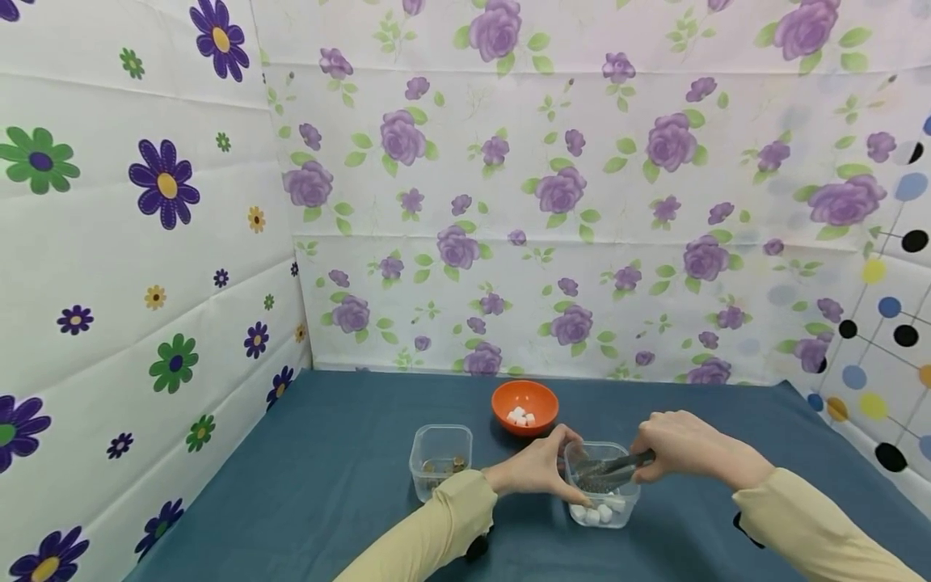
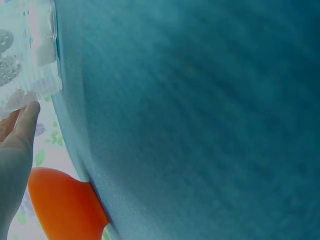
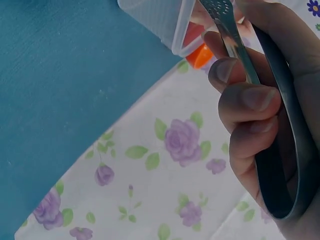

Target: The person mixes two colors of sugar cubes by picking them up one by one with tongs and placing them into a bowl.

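Observation:
My left hand [image 1: 534,470] grips a clear plastic container [image 1: 631,508] on its left side, thumb at the front and fingers at the far side. White cubes [image 1: 592,515] lie in the bottom of it. In my right hand [image 1: 687,446] is a pair of metal tongs [image 1: 627,463], with their perforated ends down inside the container. The right wrist view shows the tongs [image 3: 289,202] lying between the curled fingers and the palm. Whether the tong ends pinch a cube, I cannot tell. The left wrist view catches only part of the container [image 2: 54,86] and some fingers.
Behind the left hand stands an orange bowl [image 1: 525,395] with several white cubes in it. A second clear container [image 1: 441,439], holding brown pieces, is to the left. Dark blue cloth [image 1: 305,485] covers the table, and patterned sheets [image 1: 451,202] hang around it.

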A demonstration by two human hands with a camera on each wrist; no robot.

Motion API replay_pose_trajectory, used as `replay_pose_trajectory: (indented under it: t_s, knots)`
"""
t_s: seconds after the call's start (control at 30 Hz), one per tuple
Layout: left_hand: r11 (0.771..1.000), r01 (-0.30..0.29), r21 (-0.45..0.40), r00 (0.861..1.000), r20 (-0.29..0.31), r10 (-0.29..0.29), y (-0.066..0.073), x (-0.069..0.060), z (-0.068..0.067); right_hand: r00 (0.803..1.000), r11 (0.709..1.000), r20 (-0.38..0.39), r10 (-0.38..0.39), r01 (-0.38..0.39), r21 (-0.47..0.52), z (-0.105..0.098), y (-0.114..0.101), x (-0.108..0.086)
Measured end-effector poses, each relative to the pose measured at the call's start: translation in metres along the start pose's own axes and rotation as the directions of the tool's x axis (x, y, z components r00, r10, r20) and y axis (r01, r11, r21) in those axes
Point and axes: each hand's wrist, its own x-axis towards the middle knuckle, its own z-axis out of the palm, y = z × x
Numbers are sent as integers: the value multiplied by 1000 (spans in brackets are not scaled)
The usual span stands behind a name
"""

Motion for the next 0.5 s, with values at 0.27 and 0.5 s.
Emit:
replay_pose_trajectory:
  t_s: [0.27,0.5]
  knots:
    - [1000,-4,12,1000,-6,4,1,-2,0,1000,1000,19,3,-3,4,8,-2,8]
    - [1000,-11,-9,1000,1,11,1,-2,0,1000,1000,8,10,-10,0,11,-2,11]
